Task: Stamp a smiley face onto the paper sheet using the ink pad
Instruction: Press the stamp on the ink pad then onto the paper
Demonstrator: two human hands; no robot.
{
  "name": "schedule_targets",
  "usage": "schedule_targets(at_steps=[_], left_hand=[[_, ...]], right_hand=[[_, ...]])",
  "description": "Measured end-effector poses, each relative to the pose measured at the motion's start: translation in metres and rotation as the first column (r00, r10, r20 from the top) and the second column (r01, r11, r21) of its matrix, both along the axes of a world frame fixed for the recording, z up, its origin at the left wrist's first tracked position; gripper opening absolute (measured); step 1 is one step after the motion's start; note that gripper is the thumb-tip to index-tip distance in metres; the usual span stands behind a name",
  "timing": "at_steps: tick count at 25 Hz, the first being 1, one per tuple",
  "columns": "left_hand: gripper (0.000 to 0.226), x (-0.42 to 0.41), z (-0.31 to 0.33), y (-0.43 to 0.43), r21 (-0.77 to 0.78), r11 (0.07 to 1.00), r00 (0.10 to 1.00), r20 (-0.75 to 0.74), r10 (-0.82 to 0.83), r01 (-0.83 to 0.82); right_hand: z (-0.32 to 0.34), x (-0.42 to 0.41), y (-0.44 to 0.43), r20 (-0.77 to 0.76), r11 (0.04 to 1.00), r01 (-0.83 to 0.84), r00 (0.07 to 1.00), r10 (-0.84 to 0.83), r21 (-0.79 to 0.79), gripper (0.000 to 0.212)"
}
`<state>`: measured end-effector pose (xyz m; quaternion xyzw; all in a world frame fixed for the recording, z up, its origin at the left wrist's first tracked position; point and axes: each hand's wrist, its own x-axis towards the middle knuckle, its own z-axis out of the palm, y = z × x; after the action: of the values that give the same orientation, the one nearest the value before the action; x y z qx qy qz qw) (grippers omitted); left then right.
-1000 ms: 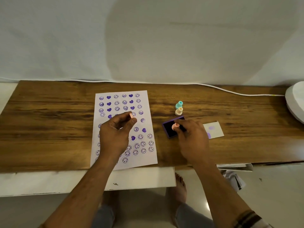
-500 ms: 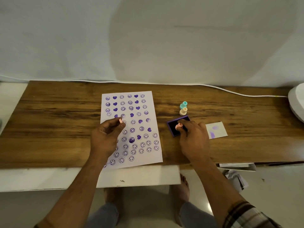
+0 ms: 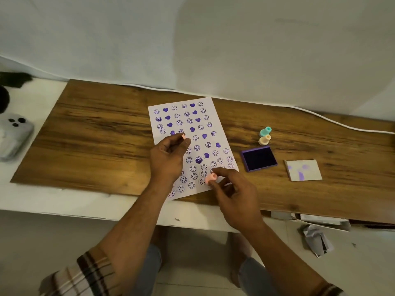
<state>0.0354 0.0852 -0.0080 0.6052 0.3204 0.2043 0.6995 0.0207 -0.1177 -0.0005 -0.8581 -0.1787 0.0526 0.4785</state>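
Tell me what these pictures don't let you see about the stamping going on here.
All from the head view:
- Pink stamp in the right hand: its printing face points away, so its design is unknown.
- Small pink piece pinched by the left hand: fingers cover most of it.
- Paper sheet: both hands hide its lower prints.
- Grey object: cut off by the left edge.

Single head-worn wide-angle view, looking forward and steeply down from close above the desk [image 3: 106, 135] toward the wall

Left hand [image 3: 168, 159] raised, fingers pinched, right hand [image 3: 233, 191] lower (fingertips pinched too)
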Motion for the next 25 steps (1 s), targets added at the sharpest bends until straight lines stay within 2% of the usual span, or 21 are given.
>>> schedule_targets(at_steps=[12,16,20,22,23,25], left_hand=[[0.028,0.002,-0.002,0.002,0.014,1.0,1.0,-0.003,0.006,-0.006],[0.027,0.001,-0.005,0.0,0.01,1.0,1.0,0.006,0.01,-0.01],[0.027,0.005,0.0,0.0,0.005,1.0,1.0,-0.014,0.017,-0.017],[0.028,0.006,0.014,-0.002,0.002,1.0,1.0,0.001,-0.002,0.002],[0.029,0.003,0.016,-0.002,-0.004,1.0,1.0,-0.003,-0.004,0.004],[0.03,-0.002,0.023,-0.001,-0.01,1.0,1.0,-0.023,-0.016,0.015]], right_hand=[[-0.018,0.006,-0.002,0.109,0.988,-0.011,0.994,0.028,-0.153,0.023],[-0.02,0.003,0.0,0.294,0.963,-0.03,0.949,0.112,-0.268,0.025],[-0.011,0.01,0.007,0.359,0.936,-0.024,0.92,0.158,-0.352,0.034],[0.002,0.008,0.006,0.337,0.935,-0.018,0.93,0.146,-0.355,0.032],[0.003,0.007,0.009,0.274,0.952,-0.004,0.957,0.092,-0.307,0.029],[0.009,0.008,0.008,0.014,0.985,0.139,0.99,-0.138,-0.106,0.024]])
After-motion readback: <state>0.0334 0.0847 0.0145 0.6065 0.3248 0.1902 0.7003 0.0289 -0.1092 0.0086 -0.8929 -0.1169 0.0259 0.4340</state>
